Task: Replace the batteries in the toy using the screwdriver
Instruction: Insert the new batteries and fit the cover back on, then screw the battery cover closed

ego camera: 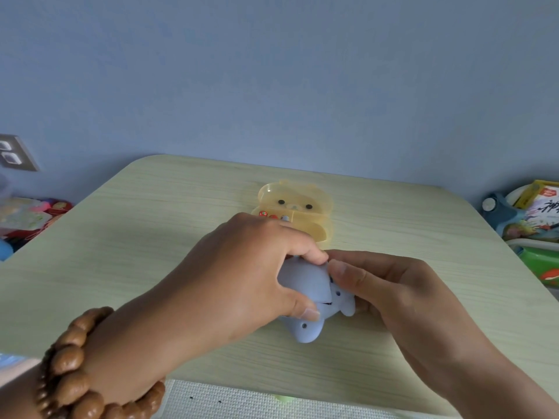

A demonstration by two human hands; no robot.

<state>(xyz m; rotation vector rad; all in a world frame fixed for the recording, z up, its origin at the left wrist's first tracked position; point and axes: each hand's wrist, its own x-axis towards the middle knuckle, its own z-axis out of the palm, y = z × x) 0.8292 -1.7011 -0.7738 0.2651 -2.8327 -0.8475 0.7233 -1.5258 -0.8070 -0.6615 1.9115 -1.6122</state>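
A pale blue plastic toy [305, 325] lies on the light wooden table [151, 237], mostly covered by both hands. My left hand [242, 279] grips it from the left, fingers curled over the top and thumb at its lower side. My right hand [390, 285] holds its right end, thumb pressed on the upper edge. Behind them sits a translucent yellow bear-shaped case [295, 207] with its lid up; small red and grey items [273, 215] show inside. No screwdriver is visible.
A blue wall rises behind the table, with a socket plate [16, 154] at left. Toys [27, 219] are piled off the left edge and boxes and books [532, 219] off the right edge. A white mat [242, 400] lies below the near edge.
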